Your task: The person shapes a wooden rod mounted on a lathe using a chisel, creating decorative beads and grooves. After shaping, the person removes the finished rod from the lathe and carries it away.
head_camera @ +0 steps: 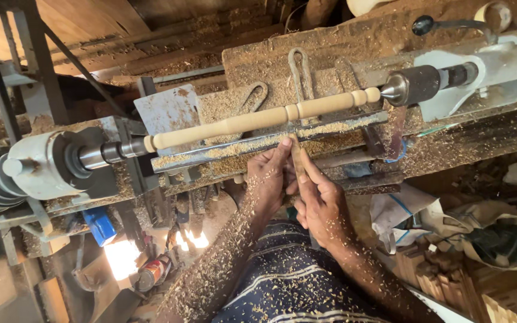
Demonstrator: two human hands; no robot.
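Note:
A pale turned wooden spindle [252, 120] is mounted on a lathe between the headstock [49, 164] at left and the tailstock centre [411, 85] at right. Below it runs a metal tool rest [222, 150] covered in shavings. A wooden-handled turning chisel [298, 157] lies across the rest, its tip touching the spindle near a bead. My left hand [268, 178] pinches the chisel near the rest. Just behind it, my right hand [322, 206] grips the handle. Both forearms are speckled with wood chips.
Sawdust covers the lathe bed [330, 66], where flat metal tools [299, 72] lie behind the spindle. A tailstock lever [444, 25] sticks out at top right. Stacked wooden pieces [450, 275] and bags sit low right. A blue part [100, 225] and a can [154, 270] lie low left.

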